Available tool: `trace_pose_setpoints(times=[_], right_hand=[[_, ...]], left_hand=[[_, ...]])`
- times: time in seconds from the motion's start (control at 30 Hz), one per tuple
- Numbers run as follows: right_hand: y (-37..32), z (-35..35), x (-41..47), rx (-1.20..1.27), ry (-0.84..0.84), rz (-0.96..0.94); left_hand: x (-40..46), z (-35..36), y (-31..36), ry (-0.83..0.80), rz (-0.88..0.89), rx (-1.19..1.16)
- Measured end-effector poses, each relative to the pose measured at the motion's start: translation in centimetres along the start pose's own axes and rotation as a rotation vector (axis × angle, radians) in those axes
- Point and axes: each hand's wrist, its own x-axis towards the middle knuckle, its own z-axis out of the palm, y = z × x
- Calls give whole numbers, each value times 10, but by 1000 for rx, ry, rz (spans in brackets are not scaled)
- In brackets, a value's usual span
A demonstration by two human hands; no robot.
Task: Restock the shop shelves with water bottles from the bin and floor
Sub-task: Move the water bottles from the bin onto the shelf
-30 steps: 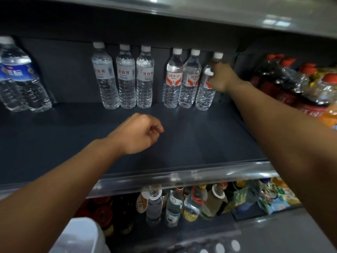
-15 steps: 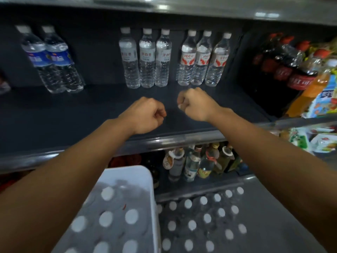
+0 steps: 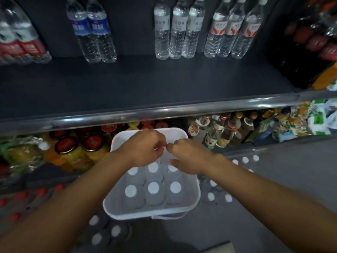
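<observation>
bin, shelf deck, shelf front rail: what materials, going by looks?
Bin: looks like white moulded plastic, matte, slightly translucent; rounded corners and thin walls suggest it.
Shelf deck: dark, matte, no glare; painted metal or laminate, cannot tell which.
Front rail: glossy with a bright highlight streak; could be clear plastic strip or polished metal.

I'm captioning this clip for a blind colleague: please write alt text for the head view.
Two bare hands, left and right, hover empty over a white bin of white-capped water bottles below a dark shelf. Three groups of water bottles stand along the shelf's back; more capped bottles sit on the floor.
</observation>
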Motion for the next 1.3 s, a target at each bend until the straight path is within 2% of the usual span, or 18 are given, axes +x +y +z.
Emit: trace_pose_setpoints(times=[0.3, 0.53, 0.7, 0.9, 1.17, 1.3], right_hand=[[-11, 48, 18, -167, -171, -23], [2, 55, 22, -77, -168, -37], [10, 29, 16, 27, -46, -68], [15, -13, 5, 91, 72, -67], [6, -54, -14, 110, 207, 51], [5, -71, -19, 4, 282, 152]], left_hand=[[-11, 39, -25, -104, -130, 5], [-13, 36, -30, -92, -164, -10], [-11, 27, -30, -77, -177, -20], [-2, 8, -29, -24, -111, -10], [10, -18, -33, 49, 42, -46], [17, -37, -33, 109, 138, -30]])
